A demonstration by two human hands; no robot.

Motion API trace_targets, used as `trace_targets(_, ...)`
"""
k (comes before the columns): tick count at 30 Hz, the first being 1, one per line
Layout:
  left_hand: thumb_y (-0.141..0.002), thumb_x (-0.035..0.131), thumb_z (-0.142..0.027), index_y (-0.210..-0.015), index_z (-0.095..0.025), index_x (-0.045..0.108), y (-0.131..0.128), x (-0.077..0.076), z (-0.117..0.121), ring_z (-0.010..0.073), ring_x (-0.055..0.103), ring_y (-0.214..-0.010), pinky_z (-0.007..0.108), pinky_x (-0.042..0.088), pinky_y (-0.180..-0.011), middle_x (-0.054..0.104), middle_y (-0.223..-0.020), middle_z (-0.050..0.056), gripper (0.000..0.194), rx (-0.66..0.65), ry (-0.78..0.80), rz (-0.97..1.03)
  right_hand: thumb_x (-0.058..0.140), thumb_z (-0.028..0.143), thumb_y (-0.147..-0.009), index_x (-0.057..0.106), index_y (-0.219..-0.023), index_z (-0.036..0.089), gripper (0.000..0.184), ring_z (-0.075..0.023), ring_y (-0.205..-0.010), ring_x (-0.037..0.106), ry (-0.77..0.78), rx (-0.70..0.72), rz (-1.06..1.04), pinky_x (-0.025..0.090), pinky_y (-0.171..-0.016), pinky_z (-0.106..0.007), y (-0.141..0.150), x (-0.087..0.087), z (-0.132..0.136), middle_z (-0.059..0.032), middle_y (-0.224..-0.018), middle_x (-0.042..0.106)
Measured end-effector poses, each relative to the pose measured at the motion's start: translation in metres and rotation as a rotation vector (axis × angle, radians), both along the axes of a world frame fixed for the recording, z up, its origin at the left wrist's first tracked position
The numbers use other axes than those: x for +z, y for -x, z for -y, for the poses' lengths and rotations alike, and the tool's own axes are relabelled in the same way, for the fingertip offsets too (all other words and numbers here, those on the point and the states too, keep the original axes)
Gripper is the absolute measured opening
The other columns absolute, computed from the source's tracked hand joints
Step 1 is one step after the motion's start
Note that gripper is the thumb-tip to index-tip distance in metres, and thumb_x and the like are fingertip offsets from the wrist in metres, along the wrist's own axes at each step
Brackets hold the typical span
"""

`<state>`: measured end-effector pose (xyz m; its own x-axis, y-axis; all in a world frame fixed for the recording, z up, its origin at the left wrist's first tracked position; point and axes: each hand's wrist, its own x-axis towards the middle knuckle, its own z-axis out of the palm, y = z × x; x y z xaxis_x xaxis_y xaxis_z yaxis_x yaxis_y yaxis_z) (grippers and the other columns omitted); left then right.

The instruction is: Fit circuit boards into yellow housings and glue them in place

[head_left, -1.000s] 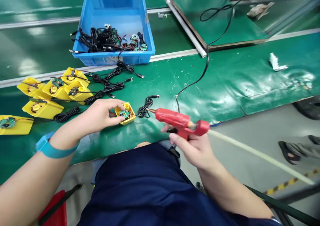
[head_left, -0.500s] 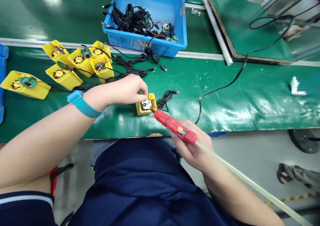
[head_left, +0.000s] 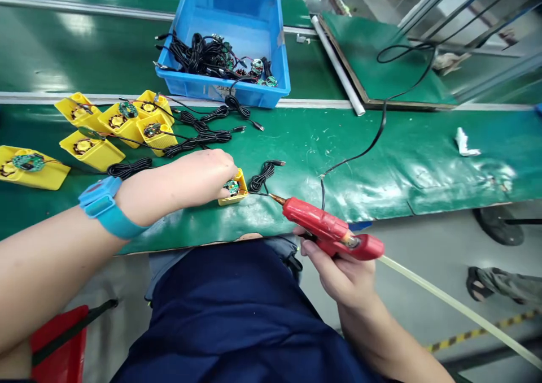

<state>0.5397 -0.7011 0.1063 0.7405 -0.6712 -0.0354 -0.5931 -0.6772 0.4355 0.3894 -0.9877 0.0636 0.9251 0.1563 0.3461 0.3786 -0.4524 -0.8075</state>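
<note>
My left hand (head_left: 212,175), with a blue wristband, is closed on the small yellow plastic box (head_left: 234,200) and covers its left and back parts. Inside the box a green circuit board (head_left: 231,187) shows, partly behind my thumb. My right hand (head_left: 345,273) grips a red hot glue gun (head_left: 322,222) with a long pale glue stick (head_left: 449,311) running out of its back. The gun's nozzle points left, a short way right of the box and apart from it. A bundled black cable (head_left: 262,175) lies beside the box, joined to it by a thin lead.
Several yellow boxes (head_left: 95,156) with coils and boards stand at the left, their black cables (head_left: 199,140) alongside. Behind is a blue bin (head_left: 277,89) holding cabled boards. A black cord (head_left: 376,137) crosses the green bench (head_left: 288,137). A white piece (head_left: 463,143) lies at right.
The glue gun has drawn back to the right, away from the circuit board. My left hand now covers more of the yellow box. The whole view has shifted a little.
</note>
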Motion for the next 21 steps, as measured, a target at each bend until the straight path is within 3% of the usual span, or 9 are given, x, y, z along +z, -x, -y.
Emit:
trace_targets(2,-0.075,0.072,-0.026,-0.073,-0.017,0.069,0.0,0.005,0.005,0.0226,0.068,-0.077,0.031,0.051,-0.076,0.069,-0.077,0.007,0.01,-0.082,-0.139,0.029,0.063,0.014,-0.092,0.07,-0.122,0.024,0.032,-0.0292,-0.098,0.074,0.014,0.02,0.001,0.065,-0.083,-0.047,-0.002,-0.001,0.0,-0.009,-0.112,0.074)
trace_targets(4,-0.078,0.069,-0.027,-0.077,-0.017,0.07,0.0,0.009,0.006,0.0216,0.067,-0.076,0.03,0.05,-0.075,0.069,-0.078,0.006,0.01,-0.117,-0.181,0.052,0.062,0.013,-0.093,0.068,-0.124,0.024,0.034,-0.0282,-0.099,0.074,0.016,0.05,0.005,0.064,-0.088,-0.046,-0.004,-0.001,-0.001,-0.0084,-0.112,0.074)
trace_targets(8,-0.079,0.07,-0.034,-0.094,-0.02,0.074,0.0,0.01,0.0,0.0201,0.069,-0.086,0.029,0.051,-0.082,0.074,-0.093,0.005,0.02,-0.073,-0.027,0.017,0.059,0.014,-0.095,0.066,-0.122,0.025,0.031,-0.0275,-0.105,0.072,0.066,0.118,0.002,0.061,-0.092,-0.044,-0.007,0.0,-0.006,-0.0084,-0.113,0.072)
trace_targets(11,-0.079,0.069,-0.039,-0.103,-0.021,0.074,-0.005,0.008,-0.006,0.0189,0.069,-0.088,0.028,0.05,-0.084,0.076,-0.1,0.003,0.03,-0.029,0.034,-0.071,0.056,0.014,-0.096,0.063,-0.116,0.024,0.024,-0.0251,-0.098,0.071,0.134,0.162,0.028,0.061,-0.086,-0.041,-0.011,0.003,-0.012,-0.0082,-0.106,0.071)
trace_targets(16,-0.078,0.069,-0.041,-0.102,-0.023,0.077,-0.017,0.008,-0.009,0.0166,0.068,-0.083,0.025,0.048,-0.079,0.077,-0.094,-0.001,0.031,-0.01,-0.001,-0.208,0.054,0.011,-0.096,0.057,-0.115,0.02,0.022,-0.0212,-0.09,0.068,0.28,0.19,0.087,0.058,-0.078,-0.034,-0.018,0.008,-0.025,-0.0087,-0.103,0.069)
trace_targets(21,-0.077,0.07,-0.042,-0.105,-0.025,0.079,-0.022,0.008,-0.01,0.0163,0.067,-0.083,0.024,0.045,-0.077,0.077,-0.09,-0.002,0.034,-0.012,-0.036,-0.26,0.052,0.014,-0.098,0.056,-0.115,0.018,0.019,-0.0222,-0.09,0.067,0.376,0.219,0.123,0.057,-0.077,-0.035,-0.026,0.013,-0.037,-0.0105,-0.102,0.068)
